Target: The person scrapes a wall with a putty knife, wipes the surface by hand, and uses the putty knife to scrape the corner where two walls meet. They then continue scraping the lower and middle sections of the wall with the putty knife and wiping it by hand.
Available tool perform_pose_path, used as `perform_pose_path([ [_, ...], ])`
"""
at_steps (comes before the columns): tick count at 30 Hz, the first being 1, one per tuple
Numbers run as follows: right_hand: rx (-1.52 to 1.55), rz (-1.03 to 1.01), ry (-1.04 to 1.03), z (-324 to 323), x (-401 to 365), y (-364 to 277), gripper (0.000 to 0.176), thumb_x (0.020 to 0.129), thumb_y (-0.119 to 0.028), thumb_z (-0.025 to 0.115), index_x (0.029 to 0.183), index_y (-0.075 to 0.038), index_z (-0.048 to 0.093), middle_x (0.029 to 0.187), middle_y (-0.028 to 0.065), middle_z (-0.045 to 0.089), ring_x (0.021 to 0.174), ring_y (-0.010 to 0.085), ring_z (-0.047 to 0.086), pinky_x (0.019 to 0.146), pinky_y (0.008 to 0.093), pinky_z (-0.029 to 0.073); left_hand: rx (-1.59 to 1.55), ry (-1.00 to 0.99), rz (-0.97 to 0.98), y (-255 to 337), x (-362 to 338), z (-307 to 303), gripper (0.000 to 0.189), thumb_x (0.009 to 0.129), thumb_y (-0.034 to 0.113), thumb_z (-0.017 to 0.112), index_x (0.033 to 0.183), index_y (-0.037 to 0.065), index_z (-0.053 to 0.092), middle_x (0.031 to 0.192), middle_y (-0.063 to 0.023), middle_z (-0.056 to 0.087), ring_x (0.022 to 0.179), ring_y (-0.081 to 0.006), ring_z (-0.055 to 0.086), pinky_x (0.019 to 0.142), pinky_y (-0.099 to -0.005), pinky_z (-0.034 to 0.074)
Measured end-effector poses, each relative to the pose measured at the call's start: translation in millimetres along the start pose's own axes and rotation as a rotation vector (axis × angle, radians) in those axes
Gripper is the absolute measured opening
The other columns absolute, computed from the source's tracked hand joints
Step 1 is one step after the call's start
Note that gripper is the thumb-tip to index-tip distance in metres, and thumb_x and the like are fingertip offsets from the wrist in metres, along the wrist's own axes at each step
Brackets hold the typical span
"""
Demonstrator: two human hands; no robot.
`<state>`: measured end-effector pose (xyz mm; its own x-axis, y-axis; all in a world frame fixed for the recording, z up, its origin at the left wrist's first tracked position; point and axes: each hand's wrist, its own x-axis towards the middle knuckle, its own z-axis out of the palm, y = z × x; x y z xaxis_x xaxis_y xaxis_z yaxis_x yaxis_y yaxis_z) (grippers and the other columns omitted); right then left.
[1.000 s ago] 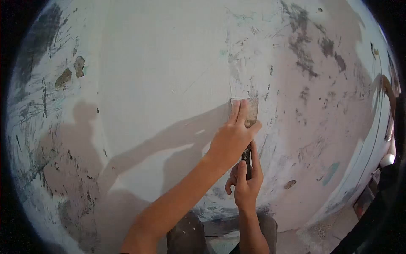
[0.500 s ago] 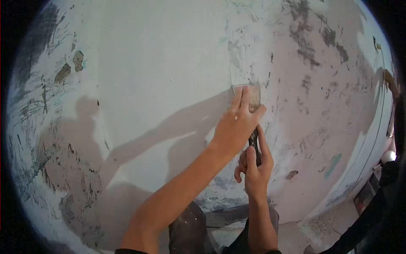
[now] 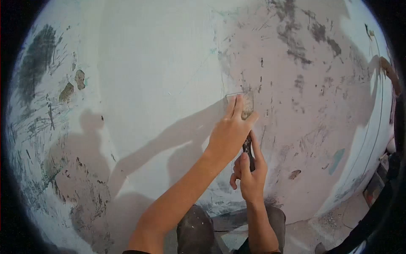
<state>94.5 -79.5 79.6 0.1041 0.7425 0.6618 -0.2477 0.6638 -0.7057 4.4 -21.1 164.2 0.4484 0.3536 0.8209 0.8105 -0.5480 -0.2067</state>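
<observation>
A putty knife (image 3: 248, 101) is held flat against a scuffed, patchy wall (image 3: 160, 59). Its blade is pressed to the plaster by two fingers of the left grip (image 3: 230, 135), and its dark handle is clasped from below by the right grip (image 3: 250, 175). Arm shadows are cast on the wall leftward.

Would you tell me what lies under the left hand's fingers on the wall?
The scraper blade lies under the left hand, flat against the wall. The right hand grips its handle below. The wall patch behind the blade is covered.
</observation>
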Motion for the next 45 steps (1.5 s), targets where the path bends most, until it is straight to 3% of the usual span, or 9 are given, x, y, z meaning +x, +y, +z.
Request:
perform_pose_path([
  [7,-0.005,-0.033,-0.024,1.7,6.0,7.1,0.056,0.104,-0.009,0.043,0.158,-0.005,0.028,0.066,-0.0031,0.044,0.050,0.0039,0.039,0.037,0.0241,0.041,-0.002,0.078,0.020,-10.0,0.7,4.0,0.038,0.090,0.003,0.059,0.126,0.012,0.064,0.155,-0.0307,0.033,0.143,-0.0416,0.039,0.099,-0.0442,0.055],
  [11,-0.033,-0.041,-0.031,-1.9,2.8,6.4,0.057,0.103,-0.008,0.043,0.158,-0.005,0.028,0.066,-0.0032,0.043,0.050,0.0040,0.039,0.037,0.0239,0.041,0.008,0.027,-0.039,-4.4,1.5,2.5,0.038,0.090,0.004,0.059,0.127,0.012,0.064,0.156,-0.0299,0.032,0.143,-0.0409,0.039,0.101,-0.0443,0.054],
  [26,0.029,-0.032,-0.019,8.7,7.8,12.2,0.058,0.104,-0.011,0.044,0.159,-0.004,0.025,0.068,-0.0028,0.043,0.051,0.0042,0.039,0.037,0.0240,0.041,-0.017,0.004,-0.032,-11.6,6.2,1.5,0.035,0.091,0.005,0.059,0.124,0.013,0.064,0.153,-0.0317,0.035,0.141,-0.0411,0.041,0.094,-0.0435,0.058],
  [28,0.042,-0.019,-0.016,9.9,7.3,13.1,0.058,0.104,-0.011,0.044,0.159,-0.004,0.024,0.068,-0.0029,0.043,0.050,0.0041,0.039,0.037,0.0240,0.040,-0.018,0.152,0.076,-16.3,0.9,6.5,0.031,0.090,0.006,0.059,0.120,0.013,0.064,0.152,-0.0317,0.037,0.141,-0.0414,0.042,0.092,-0.0440,0.058],
  [35,0.068,-0.047,-0.016,15.3,8.6,13.1,0.059,0.104,-0.009,0.043,0.159,-0.005,0.022,0.068,-0.0029,0.043,0.051,0.0036,0.039,0.036,0.0242,0.040,-0.006,0.012,0.028,-14.7,4.6,-6.6,0.032,0.090,0.004,0.059,0.120,0.015,0.065,0.152,-0.0317,0.038,0.141,-0.0416,0.041,0.093,-0.0439,0.058],
  [45,0.075,-0.059,-0.010,20.4,11.6,19.3,0.060,0.104,-0.009,0.042,0.160,-0.005,0.020,0.067,-0.0028,0.042,0.051,0.0044,0.039,0.037,0.0247,0.041,0.040,0.108,0.083,-22.9,8.1,0.7,0.029,0.090,0.005,0.059,0.117,0.015,0.066,0.151,-0.0305,0.040,0.141,-0.0397,0.043,0.092,-0.0422,0.058],
])
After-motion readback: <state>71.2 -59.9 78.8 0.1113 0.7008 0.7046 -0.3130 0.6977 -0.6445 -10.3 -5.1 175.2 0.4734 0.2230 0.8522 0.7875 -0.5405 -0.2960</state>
